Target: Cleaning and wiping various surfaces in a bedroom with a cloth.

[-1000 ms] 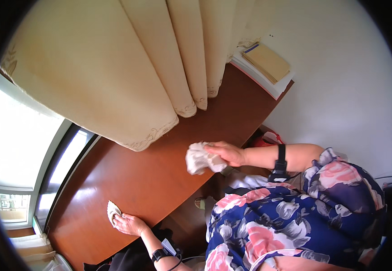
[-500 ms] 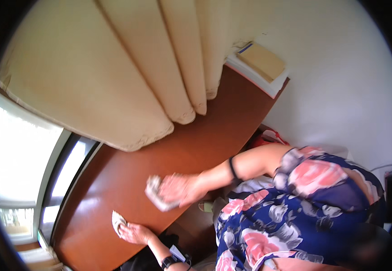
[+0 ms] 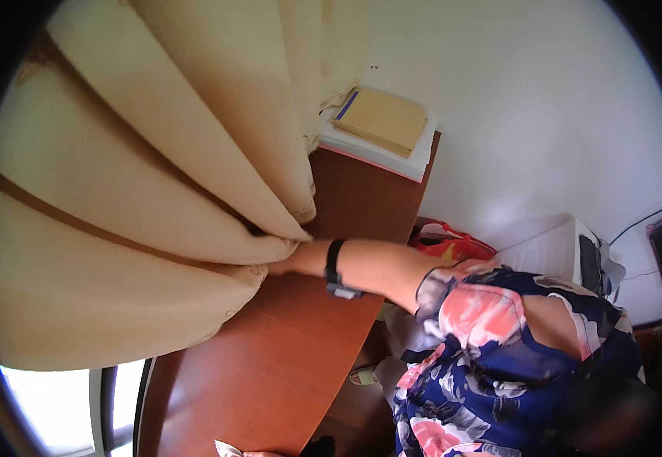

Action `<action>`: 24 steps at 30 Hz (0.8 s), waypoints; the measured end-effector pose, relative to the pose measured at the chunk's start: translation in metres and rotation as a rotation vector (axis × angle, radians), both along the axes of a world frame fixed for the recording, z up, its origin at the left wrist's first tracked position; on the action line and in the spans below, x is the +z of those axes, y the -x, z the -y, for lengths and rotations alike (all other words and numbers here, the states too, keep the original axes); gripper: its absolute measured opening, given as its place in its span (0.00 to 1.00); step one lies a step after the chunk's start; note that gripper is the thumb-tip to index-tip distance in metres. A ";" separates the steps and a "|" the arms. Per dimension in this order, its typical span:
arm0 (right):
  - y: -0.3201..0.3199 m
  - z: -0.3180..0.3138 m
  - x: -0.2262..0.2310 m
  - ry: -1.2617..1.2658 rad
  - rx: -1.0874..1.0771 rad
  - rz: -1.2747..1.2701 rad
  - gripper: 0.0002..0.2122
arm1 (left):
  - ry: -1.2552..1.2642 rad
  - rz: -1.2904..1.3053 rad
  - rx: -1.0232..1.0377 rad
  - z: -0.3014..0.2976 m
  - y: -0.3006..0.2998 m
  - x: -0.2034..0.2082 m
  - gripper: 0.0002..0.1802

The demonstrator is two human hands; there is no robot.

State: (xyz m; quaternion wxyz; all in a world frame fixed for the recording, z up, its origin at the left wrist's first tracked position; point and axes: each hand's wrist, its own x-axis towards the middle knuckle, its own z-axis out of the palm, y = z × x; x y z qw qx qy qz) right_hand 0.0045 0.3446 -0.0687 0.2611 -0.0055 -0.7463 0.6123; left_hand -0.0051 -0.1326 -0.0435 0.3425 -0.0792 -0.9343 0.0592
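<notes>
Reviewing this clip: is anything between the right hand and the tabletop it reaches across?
Yes. The cream fabric curtain hangs over the reddish-brown wooden desk and covers most of the right hand; only its heel and the black wristband show. Whether it holds anything cannot be told.

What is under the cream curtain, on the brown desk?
The right hand reaches under the cream curtain over the brown desk. Its fingers, and anything they hold, are covered by the cloth.

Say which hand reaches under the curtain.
The right hand, black band on its wrist, fingers hidden under the curtain. The left hand barely shows at the near edge of the desk.
</notes>
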 end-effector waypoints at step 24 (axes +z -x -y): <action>-0.151 -0.061 -0.050 -0.367 -0.424 0.771 0.31 | -0.177 0.337 -0.010 -0.018 0.016 -0.101 0.22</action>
